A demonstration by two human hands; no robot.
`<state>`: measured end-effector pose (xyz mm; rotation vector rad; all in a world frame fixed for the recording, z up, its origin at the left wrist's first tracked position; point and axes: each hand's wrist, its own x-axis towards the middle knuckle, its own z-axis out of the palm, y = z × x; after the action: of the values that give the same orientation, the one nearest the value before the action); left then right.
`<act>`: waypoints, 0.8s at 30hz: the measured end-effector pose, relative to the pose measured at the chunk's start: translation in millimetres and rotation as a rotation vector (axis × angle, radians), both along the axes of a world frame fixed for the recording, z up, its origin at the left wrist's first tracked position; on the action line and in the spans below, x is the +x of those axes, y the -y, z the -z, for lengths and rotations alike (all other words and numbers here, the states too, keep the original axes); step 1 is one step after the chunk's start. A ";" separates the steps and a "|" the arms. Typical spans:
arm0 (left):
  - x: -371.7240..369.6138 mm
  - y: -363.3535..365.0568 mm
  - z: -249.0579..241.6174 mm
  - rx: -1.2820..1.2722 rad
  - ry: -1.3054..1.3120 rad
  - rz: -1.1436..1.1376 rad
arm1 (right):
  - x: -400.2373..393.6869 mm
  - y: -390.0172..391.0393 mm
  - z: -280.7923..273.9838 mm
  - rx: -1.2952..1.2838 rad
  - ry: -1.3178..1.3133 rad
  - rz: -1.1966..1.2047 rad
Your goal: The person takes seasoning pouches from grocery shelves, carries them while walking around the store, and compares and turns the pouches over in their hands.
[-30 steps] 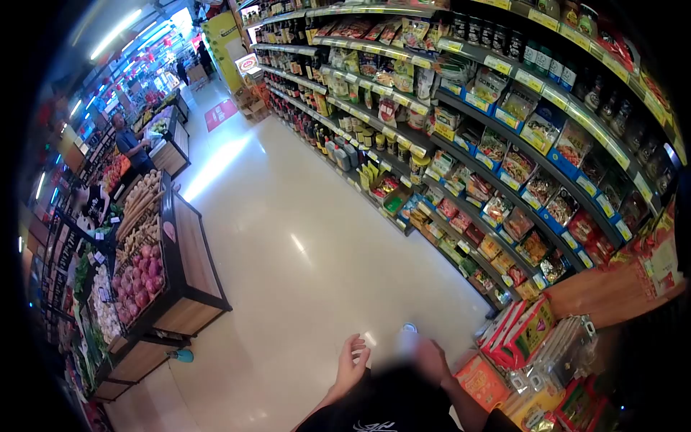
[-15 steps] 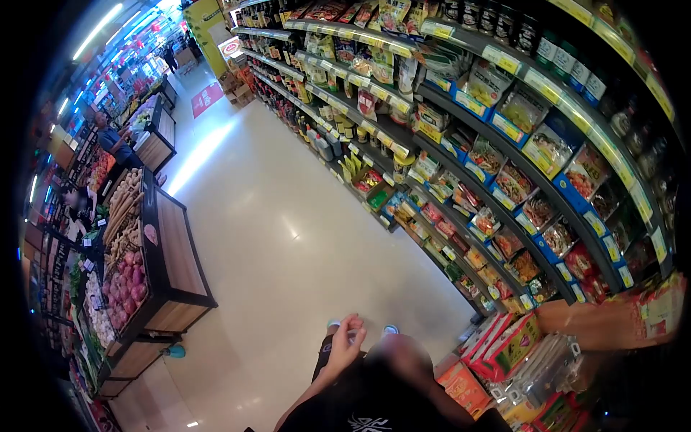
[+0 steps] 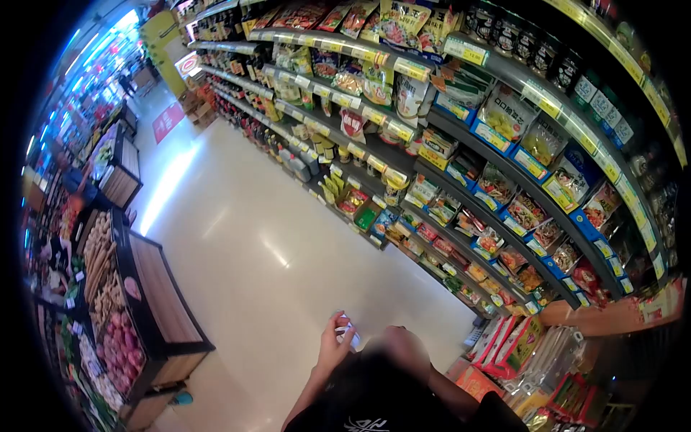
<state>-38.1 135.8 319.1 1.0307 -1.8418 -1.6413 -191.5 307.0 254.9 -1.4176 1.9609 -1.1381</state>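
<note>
My left hand (image 3: 332, 345) is low in the middle, in front of my dark shirt (image 3: 374, 392). Its fingers are loosely bent with a gap between them, and I see nothing firmly held. A small whitish patch (image 3: 350, 333) shows beside the fingers; it may be a shoe on the floor behind. My right hand (image 3: 404, 354) is just to the right, smeared by blur, so its fingers and anything in them cannot be made out. Neither hand touches the shelves. Nearest to the right arm are red and yellow packets (image 3: 507, 347) at the shelf foot.
A long shelf of packaged foods (image 3: 497, 183) with price tags curves along the right. Wooden produce stands (image 3: 169, 291) line the left, with red onions (image 3: 120, 351) and long roots (image 3: 99, 255). Between them runs a pale floor (image 3: 252, 237). A person in blue (image 3: 78, 181) stands far left.
My view has moved forward and turned slightly right, so shelves and stands shift left. My left hand has bent in a little. The right hand stays blurred near the body.
</note>
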 end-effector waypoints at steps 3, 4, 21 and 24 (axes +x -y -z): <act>15.7 55.3 2.6 -0.040 0.043 -0.012 | 14.7 61.8 2.9 0.100 0.150 0.092; 25.2 72.0 3.2 -0.054 0.056 -0.003 | 25.1 83.4 2.1 0.146 0.234 0.143; 1.2 262.9 32.6 0.028 0.117 0.202 | -6.3 259.0 -15.9 0.063 0.158 0.148; -19.3 277.0 42.0 0.158 0.064 0.212 | -76.0 296.4 -2.7 0.047 0.098 0.229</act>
<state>-57.4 -141.3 277.2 0.9908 -1.9449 -1.9243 -267.5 10.5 257.6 -1.1130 2.1055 -1.2266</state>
